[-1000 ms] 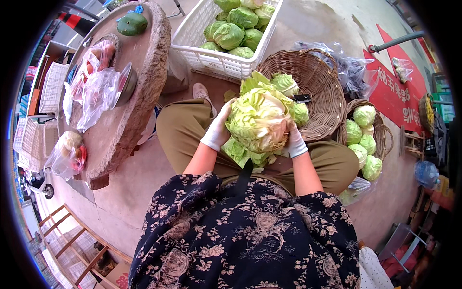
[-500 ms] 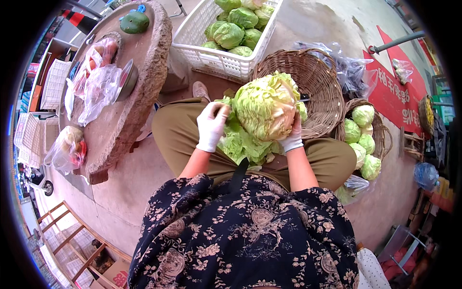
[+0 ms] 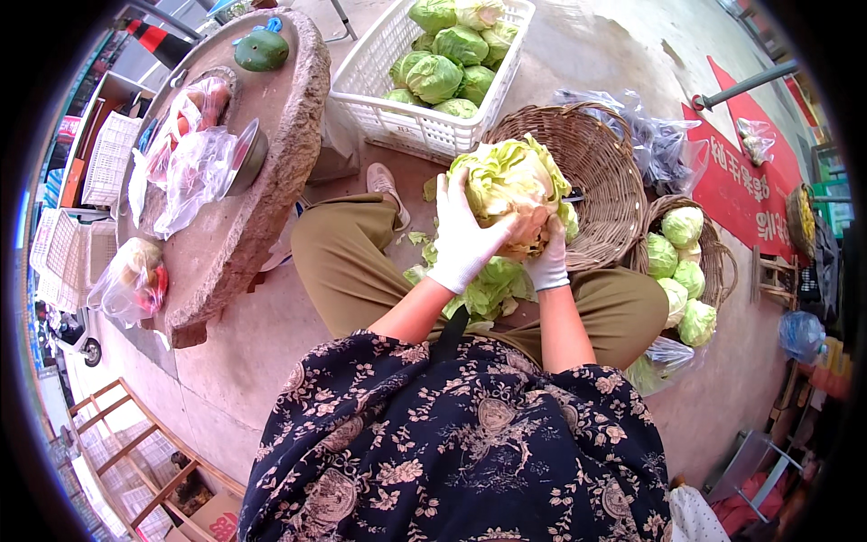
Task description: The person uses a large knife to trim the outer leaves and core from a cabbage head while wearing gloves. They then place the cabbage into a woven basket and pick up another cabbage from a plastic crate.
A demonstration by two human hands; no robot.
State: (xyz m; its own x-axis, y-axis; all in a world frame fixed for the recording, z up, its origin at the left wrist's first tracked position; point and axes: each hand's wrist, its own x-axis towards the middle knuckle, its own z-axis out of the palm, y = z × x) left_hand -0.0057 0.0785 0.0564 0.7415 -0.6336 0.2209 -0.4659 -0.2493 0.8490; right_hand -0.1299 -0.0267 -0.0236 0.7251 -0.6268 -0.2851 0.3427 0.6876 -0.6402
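A large, pale green cabbage [image 3: 517,181] with ruffled, browning outer leaves is held up over my lap. My left hand [image 3: 465,230], in a white glove, wraps around its left side with the fingers along the leaves. From the lower right, my gloved right hand [image 3: 547,256] grips its base; some of those fingers are hidden beneath it. Loose cabbage leaves [image 3: 488,291] lie in a heap under it, between my legs.
Ahead stands a white plastic crate [image 3: 411,122] of cabbages. A wicker basket [image 3: 607,217] sits at the right front, beside a smaller basket [image 3: 718,262] of trimmed cabbages. On the left is a round stone table [image 3: 289,163] with bagged produce. Dark plastic bags [image 3: 646,131] lie behind the baskets.
My left hand has moved right from the loose leaves at the cabbage's side and now clasps the cabbage. The cabbage has turned slightly. My right hand keeps its hold at the base.
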